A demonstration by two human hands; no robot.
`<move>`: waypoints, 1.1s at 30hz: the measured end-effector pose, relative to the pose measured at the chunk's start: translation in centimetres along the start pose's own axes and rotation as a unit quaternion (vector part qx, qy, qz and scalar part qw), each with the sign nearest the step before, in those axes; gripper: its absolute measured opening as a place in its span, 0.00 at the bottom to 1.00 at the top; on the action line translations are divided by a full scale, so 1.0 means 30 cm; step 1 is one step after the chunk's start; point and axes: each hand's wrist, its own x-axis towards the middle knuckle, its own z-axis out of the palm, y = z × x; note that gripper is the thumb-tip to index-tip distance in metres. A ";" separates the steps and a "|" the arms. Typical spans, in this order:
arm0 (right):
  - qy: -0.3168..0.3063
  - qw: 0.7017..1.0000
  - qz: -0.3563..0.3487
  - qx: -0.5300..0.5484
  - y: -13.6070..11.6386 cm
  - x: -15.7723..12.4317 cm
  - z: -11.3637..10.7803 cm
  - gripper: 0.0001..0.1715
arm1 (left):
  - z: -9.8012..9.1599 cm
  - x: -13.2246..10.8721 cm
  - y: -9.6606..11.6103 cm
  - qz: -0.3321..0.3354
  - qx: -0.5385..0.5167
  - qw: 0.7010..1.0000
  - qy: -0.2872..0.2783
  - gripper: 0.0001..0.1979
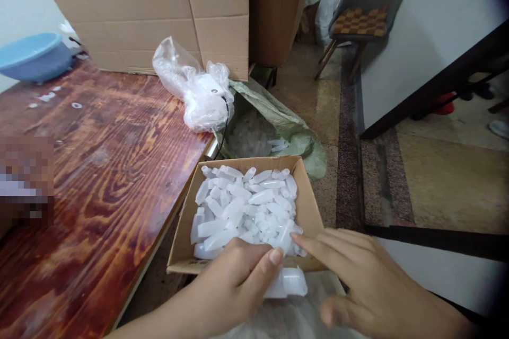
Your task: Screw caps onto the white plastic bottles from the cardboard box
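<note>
My left hand [238,275] is closed on a small translucent white plastic bottle [295,282], which sticks out to the right below the thumb. Part of that bottle is hidden by the hand, and another whitish piece may lie against it. To its right, my right hand [353,270] holds nothing; its fingers stretch towards the box and the thumb stands apart. The index fingertip is over the near right side of the box, close to the pieces there. An uncovered cardboard box [312,198] holds many similar plastic bottles [238,192], with smaller white pieces among them.
A glossy reddish wooden table [131,127] runs along the left, with a blue basin [35,58] at the back. A clear plastic bag [173,63] hangs over its corner. Behind the box lies an opened green sack [306,140]. A chair [358,16] stands farther back.
</note>
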 end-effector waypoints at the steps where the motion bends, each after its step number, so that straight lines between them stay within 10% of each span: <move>1: 0.010 1.000 -0.005 -0.003 -0.005 0.005 -0.002 0.40 | 0.001 -0.001 0.005 0.000 0.000 1.000 -0.006 0.26; 8: 0.065 0.989 0.035 0.126 -0.058 0.028 0.048 0.16 | 0.021 0.002 0.019 0.120 0.068 0.990 0.012 0.21; 12: 0.062 0.965 0.195 0.165 -0.016 0.077 0.111 0.10 | -0.078 0.106 -0.005 0.191 0.278 0.904 0.263 0.17; 15: -0.082 0.979 0.183 0.024 0.039 0.160 0.173 0.16 | -0.170 0.207 -0.031 0.106 0.411 0.812 0.400 0.20; 18: -0.204 0.973 0.106 -0.013 0.083 0.244 0.257 0.10 | -0.189 0.240 -0.070 -0.004 0.477 0.831 0.285 0.19; 22: -0.321 0.943 0.076 -0.042 0.119 0.306 0.358 0.31 | -0.119 0.197 -0.167 -0.080 0.493 0.859 0.114 0.12; 33: -0.445 0.875 0.172 -0.086 0.081 0.299 0.409 0.21 | -0.010 0.151 -0.288 -0.097 0.474 0.871 0.082 0.09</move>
